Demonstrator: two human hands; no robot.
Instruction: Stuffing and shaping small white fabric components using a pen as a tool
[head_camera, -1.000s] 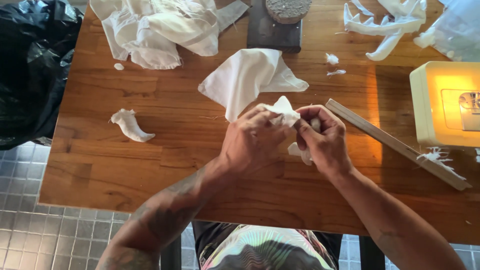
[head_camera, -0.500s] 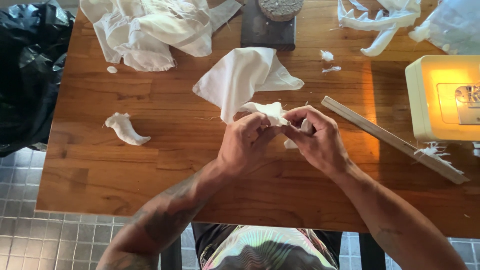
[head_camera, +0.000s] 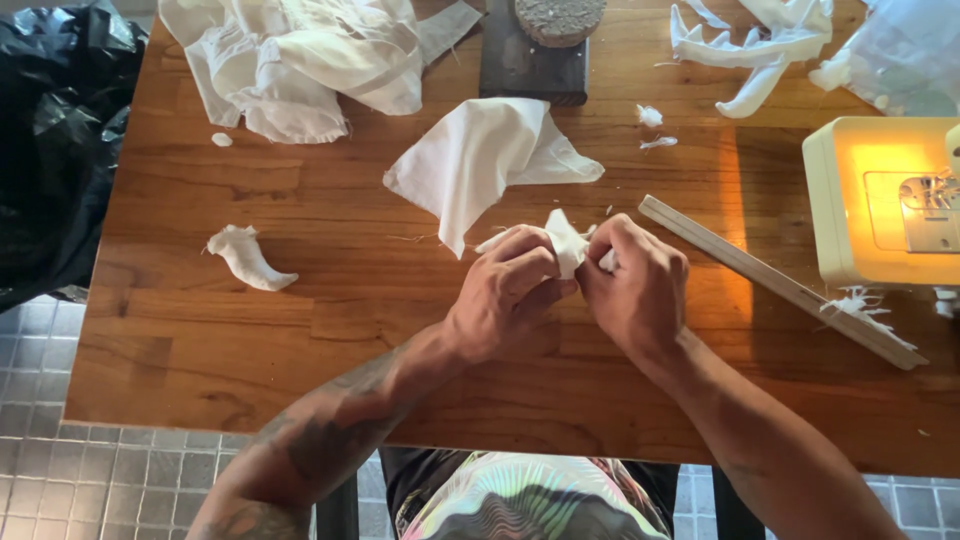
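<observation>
Both hands were closed on it: the left hand (head_camera: 505, 295) and right hand (head_camera: 632, 290) pinched a small white fabric piece (head_camera: 566, 243) between their fingertips, just above the wooden worktop (head_camera: 250, 340), near a folded white cloth (head_camera: 480, 160) and a wooden ruler (head_camera: 760, 275).

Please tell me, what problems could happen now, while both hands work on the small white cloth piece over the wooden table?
1. The small white cloth piece is pinched between the left hand and right hand; a hard pull might tear it or make it slip out.
2. The wooden ruler lies close beside the right hand; a wide wrist movement could knock it.
3. The folded white cloth lies just behind the hands and might get dragged along.
</observation>
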